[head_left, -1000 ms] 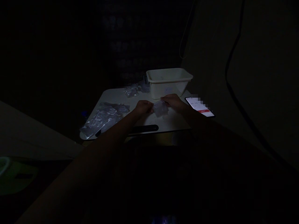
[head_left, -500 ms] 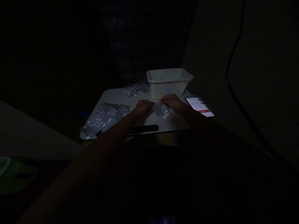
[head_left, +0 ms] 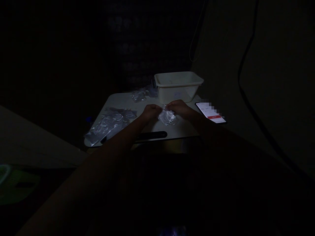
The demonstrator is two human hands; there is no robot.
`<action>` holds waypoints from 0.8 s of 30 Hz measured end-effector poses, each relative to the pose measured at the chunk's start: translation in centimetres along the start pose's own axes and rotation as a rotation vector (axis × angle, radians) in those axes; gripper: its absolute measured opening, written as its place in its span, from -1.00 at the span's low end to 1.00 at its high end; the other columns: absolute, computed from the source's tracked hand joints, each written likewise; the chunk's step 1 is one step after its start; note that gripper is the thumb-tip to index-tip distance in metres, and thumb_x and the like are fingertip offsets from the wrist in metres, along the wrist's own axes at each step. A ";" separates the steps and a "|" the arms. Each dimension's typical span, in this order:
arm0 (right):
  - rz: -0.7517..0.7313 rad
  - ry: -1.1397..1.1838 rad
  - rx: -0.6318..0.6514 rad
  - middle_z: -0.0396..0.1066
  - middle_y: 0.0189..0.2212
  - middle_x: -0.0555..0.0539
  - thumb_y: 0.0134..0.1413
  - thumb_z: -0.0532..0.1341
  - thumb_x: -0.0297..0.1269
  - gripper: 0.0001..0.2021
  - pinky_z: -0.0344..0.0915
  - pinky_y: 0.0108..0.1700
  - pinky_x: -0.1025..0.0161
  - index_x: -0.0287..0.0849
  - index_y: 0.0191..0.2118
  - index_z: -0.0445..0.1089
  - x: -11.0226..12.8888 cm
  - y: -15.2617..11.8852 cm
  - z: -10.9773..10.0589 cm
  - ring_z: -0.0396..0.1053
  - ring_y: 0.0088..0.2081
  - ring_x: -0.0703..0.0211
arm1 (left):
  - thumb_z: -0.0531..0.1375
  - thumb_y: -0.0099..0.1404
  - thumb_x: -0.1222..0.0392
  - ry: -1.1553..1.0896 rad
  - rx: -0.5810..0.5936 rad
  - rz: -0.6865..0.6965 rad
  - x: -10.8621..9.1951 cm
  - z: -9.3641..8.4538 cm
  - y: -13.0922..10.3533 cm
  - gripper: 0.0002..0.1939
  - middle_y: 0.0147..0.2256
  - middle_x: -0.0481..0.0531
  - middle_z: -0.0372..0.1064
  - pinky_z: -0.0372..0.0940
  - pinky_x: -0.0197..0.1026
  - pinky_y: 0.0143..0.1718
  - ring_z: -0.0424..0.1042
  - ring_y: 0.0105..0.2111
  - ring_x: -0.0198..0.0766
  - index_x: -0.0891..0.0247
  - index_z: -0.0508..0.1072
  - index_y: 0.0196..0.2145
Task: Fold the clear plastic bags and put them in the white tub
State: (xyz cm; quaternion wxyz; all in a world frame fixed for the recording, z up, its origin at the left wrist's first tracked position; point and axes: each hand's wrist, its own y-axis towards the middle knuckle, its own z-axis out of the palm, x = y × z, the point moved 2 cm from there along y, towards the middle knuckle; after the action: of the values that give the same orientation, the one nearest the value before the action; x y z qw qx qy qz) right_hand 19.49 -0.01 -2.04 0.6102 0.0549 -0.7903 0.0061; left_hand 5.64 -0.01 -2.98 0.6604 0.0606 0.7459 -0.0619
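Note:
A small clear plastic bag (head_left: pixel 167 117) hangs crumpled between my two hands, over the white table (head_left: pixel 184 129). My left hand (head_left: pixel 152 112) pinches its upper left edge. At its upper right, the fingers of my right hand (head_left: pixel 178 107) are closed on the bag. Whether anything is inside the bag cannot be made out in the dim light. A pile of clear plastic bags (head_left: pixel 110 123) lies at the table's left side, beyond my left forearm.
Behind my hands stands a white plastic bin (head_left: pixel 176 93), with more crumpled plastic (head_left: pixel 139 95) to its left. A lit phone (head_left: pixel 211 112) lies at the right edge. The table has a dark handle slot (head_left: pixel 154 135) in front.
My hands have drawn slightly closer together, the right one moving left. The bag between them has shifted left and looks more bunched and shiny.

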 end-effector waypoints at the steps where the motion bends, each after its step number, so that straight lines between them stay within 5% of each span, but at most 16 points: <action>1: -0.005 -0.008 0.008 0.15 -0.82 0.10 -0.29 0.17 -0.41 -0.90 -0.01 -0.65 0.41 -0.29 -0.68 0.28 -0.1 0.0 0.0 0.07 -0.73 0.44 | 0.12 -0.12 0.29 -0.007 0.003 -0.003 0.1 0.0 0.1 -0.94 -0.73 -0.14 0.17 0.03 -0.41 -0.68 0.11 -0.73 -0.51 0.36 0.32 -0.63; 24: 0.038 -0.015 0.092 0.12 -0.83 0.11 -0.28 0.17 -0.43 -0.86 -0.04 -0.66 0.41 -0.27 -0.72 0.27 -0.2 0.0 0.4 0.03 -0.73 0.46 | 0.12 -0.13 0.28 0.002 -0.084 0.076 0.0 -0.4 0.4 -0.92 -0.73 -0.13 0.15 0.05 -0.40 -0.64 0.11 -0.71 -0.50 0.34 0.28 -0.67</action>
State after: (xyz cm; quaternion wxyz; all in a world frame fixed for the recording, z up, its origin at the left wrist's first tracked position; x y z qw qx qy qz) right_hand 19.15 0.01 -2.35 0.6009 0.0677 -0.7946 0.0535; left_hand 5.35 0.47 -2.97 0.6636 0.0609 0.7456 -0.0053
